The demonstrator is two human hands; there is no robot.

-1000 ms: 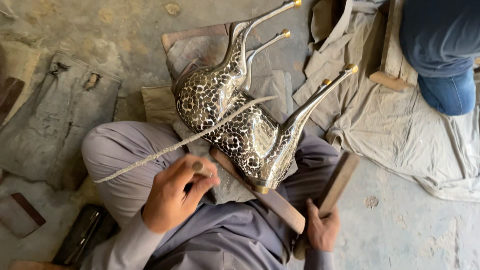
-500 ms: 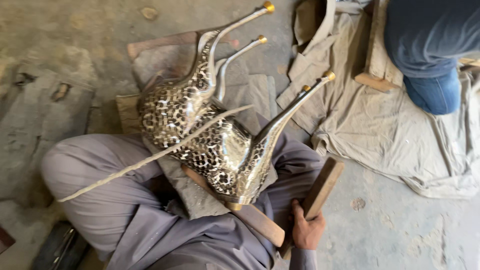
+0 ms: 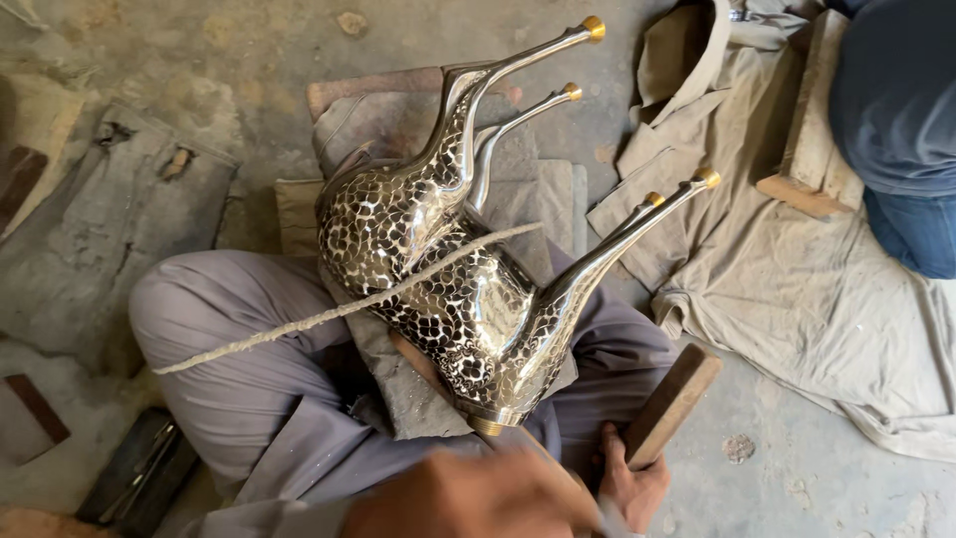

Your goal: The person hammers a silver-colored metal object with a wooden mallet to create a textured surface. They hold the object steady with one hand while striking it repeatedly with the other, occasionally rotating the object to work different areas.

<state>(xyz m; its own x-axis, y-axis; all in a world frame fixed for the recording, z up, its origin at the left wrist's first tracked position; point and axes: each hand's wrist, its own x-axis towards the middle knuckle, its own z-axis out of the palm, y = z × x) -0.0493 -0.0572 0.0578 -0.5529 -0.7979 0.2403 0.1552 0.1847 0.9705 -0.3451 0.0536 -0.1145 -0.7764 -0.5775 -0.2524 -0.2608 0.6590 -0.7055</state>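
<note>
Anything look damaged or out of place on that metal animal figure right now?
No damage shows. The patterned metal figure lies upside down across the lap, legs up, with a long thin rod resting across its body. The left hand is blurred; the right hand grips a wooden block.

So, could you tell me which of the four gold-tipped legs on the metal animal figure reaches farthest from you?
The topmost leg, ending in the gold cap at the upper edge; the other three caps sit lower and closer to the lap.
</note>
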